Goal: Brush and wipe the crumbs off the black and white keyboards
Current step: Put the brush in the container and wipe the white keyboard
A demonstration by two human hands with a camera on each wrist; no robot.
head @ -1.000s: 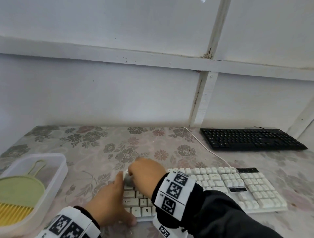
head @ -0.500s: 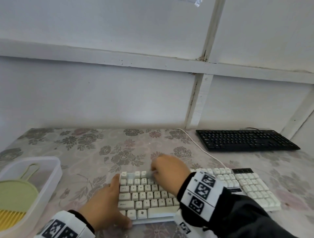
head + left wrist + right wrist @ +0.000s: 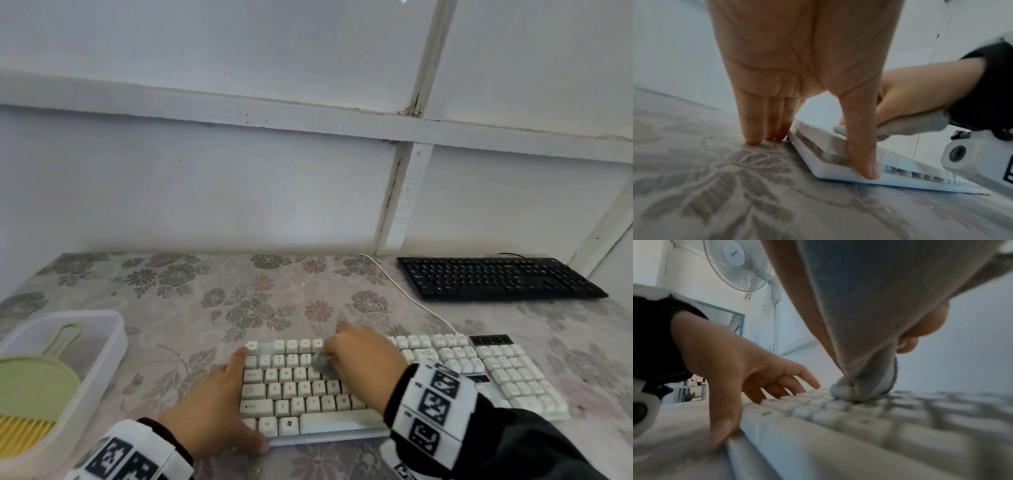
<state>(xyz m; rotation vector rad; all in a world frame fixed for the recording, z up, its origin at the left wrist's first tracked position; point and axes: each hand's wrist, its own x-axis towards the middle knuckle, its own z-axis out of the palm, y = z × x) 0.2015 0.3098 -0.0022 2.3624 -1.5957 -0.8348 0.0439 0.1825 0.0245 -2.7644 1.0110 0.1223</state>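
Note:
The white keyboard [image 3: 513, 377] lies near the front of the flowered table. My left hand [image 3: 219, 407] steadies its left end: the thumb [image 3: 861, 146] presses the front edge, and straight fingers [image 3: 764, 128] rest on the table beside it. My right hand [image 3: 363, 363] grips a grey cloth [image 3: 863, 382] and presses it on the upper key rows, left of the keyboard's middle. The cloth [image 3: 320, 361] pokes out at the knuckles. A black keyboard [image 3: 496, 279] lies at the back right by the wall.
A clear plastic tub [image 3: 113, 329] at the front left holds a green dustpan [image 3: 34, 383] and a yellow brush [image 3: 24, 431]. The white keyboard's cable [image 3: 404, 291] runs back to the wall. Bare tablecloth [image 3: 205, 291] lies behind the white keyboard.
My right hand with the cloth has slid rightward along the upper key rows from the keyboard's left end. The left hand has stayed at the left end.

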